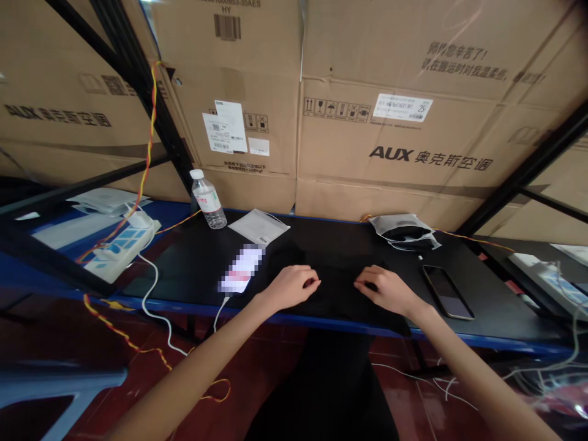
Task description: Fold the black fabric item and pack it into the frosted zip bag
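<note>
A dark piece of black cloth (337,297) is spread on the black tabletop, hard to tell apart from it; one corner droops over the front edge at the right. My left hand (294,286) is closed in a pinch at the cloth's left side. Opposite it, my right hand (383,289) pinches the right side, thumb and fingers pressed together. Left of my left hand lies a lit phone (241,269) with a blurred screen and a white cable. To the right of my right hand rests a second phone (448,293) with a dark screen.
Behind the phones are a flat white pouch (260,226), a water bottle (209,201) and an opened pouch with black contents (404,231). Power strips (122,248) sit at both sides. Large cardboard boxes (390,135) wall off the back; black metal posts (519,165) flank the table.
</note>
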Tool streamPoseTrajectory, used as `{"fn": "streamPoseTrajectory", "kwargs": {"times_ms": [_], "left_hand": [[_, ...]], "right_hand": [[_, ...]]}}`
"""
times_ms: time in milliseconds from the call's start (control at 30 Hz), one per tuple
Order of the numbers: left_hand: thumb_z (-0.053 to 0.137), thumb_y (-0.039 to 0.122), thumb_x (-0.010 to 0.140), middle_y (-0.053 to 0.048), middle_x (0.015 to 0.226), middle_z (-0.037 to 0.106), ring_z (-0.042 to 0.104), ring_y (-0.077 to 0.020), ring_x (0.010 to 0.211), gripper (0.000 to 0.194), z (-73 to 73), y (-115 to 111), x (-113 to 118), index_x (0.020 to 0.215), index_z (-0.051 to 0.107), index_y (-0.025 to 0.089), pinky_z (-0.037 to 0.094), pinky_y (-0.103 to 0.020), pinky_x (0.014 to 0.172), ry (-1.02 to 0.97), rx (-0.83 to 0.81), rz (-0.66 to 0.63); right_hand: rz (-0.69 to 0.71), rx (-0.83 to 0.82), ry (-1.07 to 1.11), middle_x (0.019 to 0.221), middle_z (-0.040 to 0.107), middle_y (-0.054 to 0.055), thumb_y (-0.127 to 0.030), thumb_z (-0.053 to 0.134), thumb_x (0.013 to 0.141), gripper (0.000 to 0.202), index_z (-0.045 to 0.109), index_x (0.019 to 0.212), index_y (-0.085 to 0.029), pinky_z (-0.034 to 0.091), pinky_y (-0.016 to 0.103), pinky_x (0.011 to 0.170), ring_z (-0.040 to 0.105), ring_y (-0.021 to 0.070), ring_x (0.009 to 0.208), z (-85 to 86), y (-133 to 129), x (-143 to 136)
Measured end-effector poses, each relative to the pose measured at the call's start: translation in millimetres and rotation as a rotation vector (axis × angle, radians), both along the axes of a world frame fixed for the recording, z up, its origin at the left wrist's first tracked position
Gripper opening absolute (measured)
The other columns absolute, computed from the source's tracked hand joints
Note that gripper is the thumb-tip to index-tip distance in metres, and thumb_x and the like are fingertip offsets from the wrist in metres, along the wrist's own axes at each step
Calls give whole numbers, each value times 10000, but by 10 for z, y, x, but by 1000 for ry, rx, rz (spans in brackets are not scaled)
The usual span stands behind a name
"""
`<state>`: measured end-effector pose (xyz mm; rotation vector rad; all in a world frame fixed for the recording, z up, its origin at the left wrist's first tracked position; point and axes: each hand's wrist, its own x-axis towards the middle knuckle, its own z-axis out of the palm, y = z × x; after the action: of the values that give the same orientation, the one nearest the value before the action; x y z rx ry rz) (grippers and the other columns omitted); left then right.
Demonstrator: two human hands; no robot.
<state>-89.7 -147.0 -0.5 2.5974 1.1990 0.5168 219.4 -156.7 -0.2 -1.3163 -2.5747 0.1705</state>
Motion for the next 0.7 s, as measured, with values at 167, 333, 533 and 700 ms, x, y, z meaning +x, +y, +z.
{"fn": "streamPoseTrajectory", "kwargs": {"times_ms": [167,333,533,700], "left_hand": [[626,271,945,-100,1304,655,568,-293,1237,186,11,539,195,1075,747,214,430,-478,1027,146,238,-76],[543,248,978,-119,1526,519,377,-366,1460,290,85,1060,189,1189,741,228,272,-664,1169,243,261,116],[480,79,932,-157,1349,624,525,-285,1335,394,0,941,290,1250,704,145,425,-430,1140,167,306,204],[373,423,1051,-156,1582,464,395,-294,1491,555,-326,677,345,1499,508,125,325,-442,1233,158,84,47]], "right_hand": [[-77,305,-147,1378,660,110,-207,515,991,360,665,1318,-212,455,429,1006,576,284,1270,-193,464,-86],[-239,458,-272,1582,468,155,-48,537,875,468,682,1303,-172,353,517,1122,386,347,1463,-139,876,-38],[-347,584,-87,1514,531,165,-68,440,948,493,624,1392,-177,348,482,1121,452,322,1389,-234,916,-212],[-314,325,-55,1482,581,143,-355,347,1068,474,587,1446,-199,403,442,1100,525,291,1354,-602,942,-209]]}}
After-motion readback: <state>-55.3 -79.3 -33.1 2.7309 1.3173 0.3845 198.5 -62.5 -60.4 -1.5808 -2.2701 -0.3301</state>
